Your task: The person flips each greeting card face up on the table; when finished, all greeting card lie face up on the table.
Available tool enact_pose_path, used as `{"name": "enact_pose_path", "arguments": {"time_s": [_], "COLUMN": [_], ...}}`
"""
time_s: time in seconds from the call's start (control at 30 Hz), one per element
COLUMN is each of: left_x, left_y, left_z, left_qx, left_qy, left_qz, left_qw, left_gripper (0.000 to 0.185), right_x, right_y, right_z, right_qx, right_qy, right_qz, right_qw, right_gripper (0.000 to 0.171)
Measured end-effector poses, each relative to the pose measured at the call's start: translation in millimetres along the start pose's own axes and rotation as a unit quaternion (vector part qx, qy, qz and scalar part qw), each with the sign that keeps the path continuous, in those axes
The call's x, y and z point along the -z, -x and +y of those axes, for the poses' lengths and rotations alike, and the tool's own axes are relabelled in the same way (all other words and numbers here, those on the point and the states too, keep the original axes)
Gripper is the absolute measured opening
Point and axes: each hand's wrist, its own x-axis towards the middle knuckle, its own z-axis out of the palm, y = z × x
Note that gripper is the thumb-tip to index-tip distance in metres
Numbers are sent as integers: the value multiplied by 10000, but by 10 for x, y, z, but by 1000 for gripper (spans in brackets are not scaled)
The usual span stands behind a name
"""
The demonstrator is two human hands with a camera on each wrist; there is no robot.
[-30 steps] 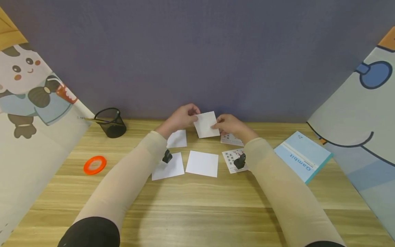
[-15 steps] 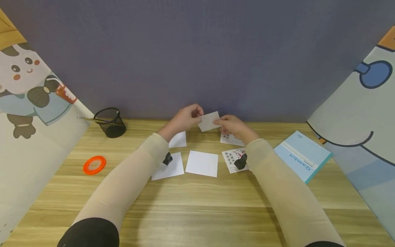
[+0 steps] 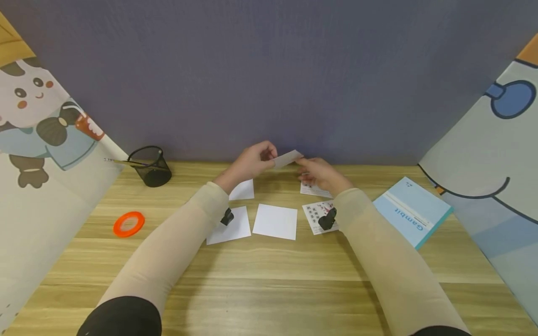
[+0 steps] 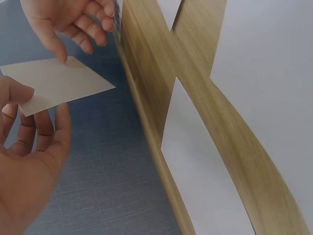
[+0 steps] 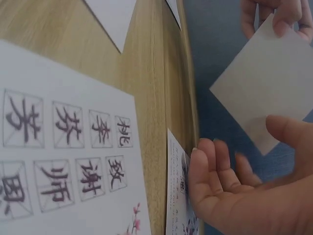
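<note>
My left hand [image 3: 252, 161] pinches a small white card [image 3: 287, 159] near the back edge of the table. In the left wrist view, the left thumb lies on top of the card [image 4: 58, 84] and the fingers curl beneath it. Opposite, my right hand [image 3: 321, 173] has its thumb at the card's edge, the other fingers loosely bent and apart from it. The card's upward face looks plain in the right wrist view. A printed card [image 3: 313, 190] lies below the right hand, and another printed card [image 5: 73, 142] bears handwriting-style characters and pink blossoms.
Blank white cards [image 3: 275, 221] lie in rows on the wooden table [image 3: 260, 289]. A black mesh pen cup [image 3: 151, 170] with a pencil and an orange tape roll [image 3: 128, 224] stand left. A blue Gambit paper pack [image 3: 414, 212] lies right. A grey partition [image 3: 269, 84] rises behind.
The held card has tilted from facing the head camera to nearly edge-on. My right thumb and fingers have spread apart from their pinch on it, while the left hand keeps hold.
</note>
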Motion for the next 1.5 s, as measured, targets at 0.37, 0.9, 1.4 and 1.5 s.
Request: {"name": "enact_pose_path", "arguments": {"time_s": [0.37,0.9,1.4,1.5], "left_x": [-7,-27,-40,-35], "left_y": [17,58,77,77], "left_z": [-70,-158,-105,-121], "left_qx": [-391,-776,-1168,-1213], "left_qy": [21,392,220,180], "left_qz": [-138,-415,-734,-768], "left_qw": [9991,9953,9902,9895], "left_gripper": [16,9,11,11], "right_x": [48,143,203,211], "right_y": [-41,-80,-24,-17], "right_z": [25,29,71,82], "right_qx": [318,100,301,379], "right_qy": [-1000,-2898,-2714,-2740], "right_qz": [-318,-178,-959,-1095], "right_qw": [9940,9569,9572,9547], "right_gripper": [42,31,31,28]}}
